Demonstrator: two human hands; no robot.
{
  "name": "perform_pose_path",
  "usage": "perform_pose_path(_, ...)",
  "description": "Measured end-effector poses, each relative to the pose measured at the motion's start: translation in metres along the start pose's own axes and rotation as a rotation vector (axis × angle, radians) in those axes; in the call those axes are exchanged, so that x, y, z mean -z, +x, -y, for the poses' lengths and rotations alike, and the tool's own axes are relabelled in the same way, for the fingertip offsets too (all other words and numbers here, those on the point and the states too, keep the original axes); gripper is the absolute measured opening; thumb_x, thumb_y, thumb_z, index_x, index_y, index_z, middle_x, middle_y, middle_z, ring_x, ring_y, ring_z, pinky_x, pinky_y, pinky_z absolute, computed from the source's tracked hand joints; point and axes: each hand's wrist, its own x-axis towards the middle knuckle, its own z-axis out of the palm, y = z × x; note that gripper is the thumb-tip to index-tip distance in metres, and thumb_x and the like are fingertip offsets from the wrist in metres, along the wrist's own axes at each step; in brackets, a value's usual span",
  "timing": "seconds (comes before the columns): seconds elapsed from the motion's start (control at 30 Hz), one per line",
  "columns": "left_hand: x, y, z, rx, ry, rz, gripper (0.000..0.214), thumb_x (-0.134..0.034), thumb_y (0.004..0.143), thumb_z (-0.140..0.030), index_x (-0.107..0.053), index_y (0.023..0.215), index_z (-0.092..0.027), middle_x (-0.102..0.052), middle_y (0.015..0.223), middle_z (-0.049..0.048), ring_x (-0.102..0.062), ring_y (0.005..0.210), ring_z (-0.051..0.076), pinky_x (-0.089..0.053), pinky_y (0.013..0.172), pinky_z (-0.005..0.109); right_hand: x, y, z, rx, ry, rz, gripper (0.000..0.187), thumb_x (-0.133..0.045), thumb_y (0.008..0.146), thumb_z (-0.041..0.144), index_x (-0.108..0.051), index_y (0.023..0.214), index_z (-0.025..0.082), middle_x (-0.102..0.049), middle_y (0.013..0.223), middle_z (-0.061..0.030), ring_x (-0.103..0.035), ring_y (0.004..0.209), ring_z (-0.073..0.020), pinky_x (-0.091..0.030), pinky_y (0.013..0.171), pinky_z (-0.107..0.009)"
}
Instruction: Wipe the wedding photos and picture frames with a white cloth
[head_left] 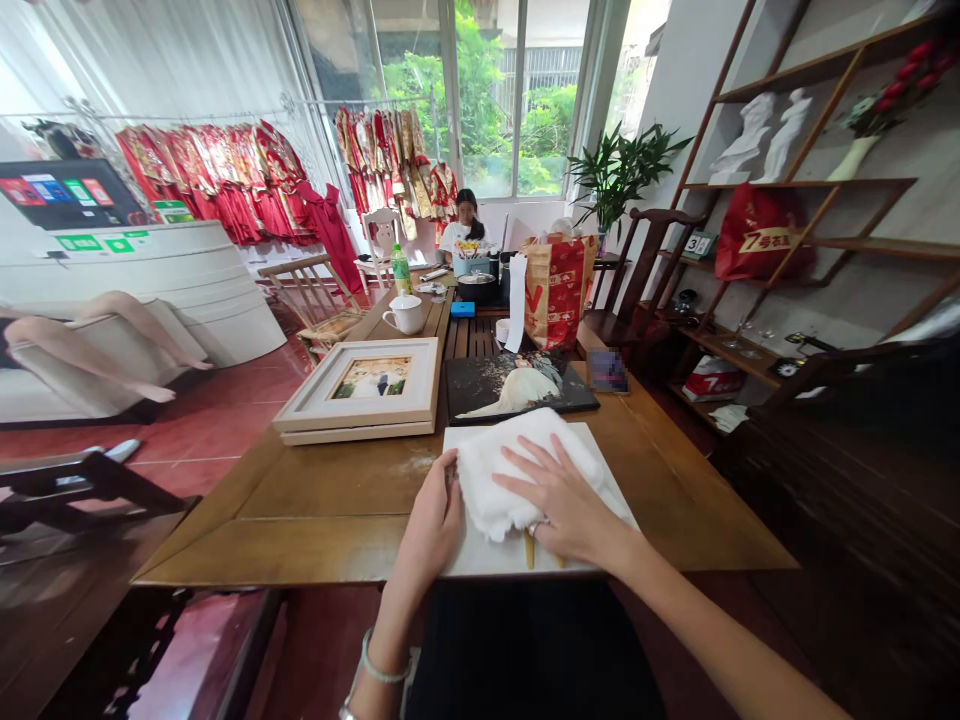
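Observation:
A white cloth [517, 465] lies over a flat white-bordered frame [480, 560] at the near edge of the wooden table [322, 510]. My right hand [559, 495] lies flat on the cloth with fingers spread, pressing it down. My left hand [435, 520] rests against the frame's left edge, fingers curled along the edge beside the cloth.
Two stacked white picture frames [360, 392] sit to the left, a dark photo board [517, 388] and a phone [607, 370] just beyond the cloth. Farther off are a teapot [405, 313], a red bag [556, 288] and a seated person [465, 232]. Shelves [787, 200] stand at right.

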Motion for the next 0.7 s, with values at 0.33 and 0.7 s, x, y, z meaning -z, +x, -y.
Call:
perform_pose_path(0.33, 0.008, -0.001, 0.0, -0.029, -0.105, -0.001, 0.043, -0.036, 0.084, -0.019, -0.044, 0.126, -0.015, -0.057, 0.127, 0.0133, -0.052, 0.12, 0.024, -0.037, 0.103, 0.045, -0.006, -0.03, 0.058, 0.092, 0.061, 0.07, 0.067, -0.047, 0.07, 0.017, -0.04, 0.137, 0.013, -0.03, 0.15, -0.0115, -0.011, 0.141, -0.0282, 0.003, 0.113, -0.053)
perform_pose_path(0.7, 0.002, -0.002, 0.003, 0.037, 0.049, -0.035, 0.041, -0.038, 0.093, -0.036, -0.042, 0.13, -0.017, -0.046, 0.138, 0.0149, -0.038, 0.133, 0.027, -0.029, 0.109, 0.049, 0.004, 0.042, 0.011, -0.136, -0.058, -0.139, 0.044, -0.041, 0.075, 0.008, -0.055, 0.116, 0.013, -0.059, 0.124, -0.0152, -0.044, 0.123, -0.0285, -0.017, 0.109, -0.054)
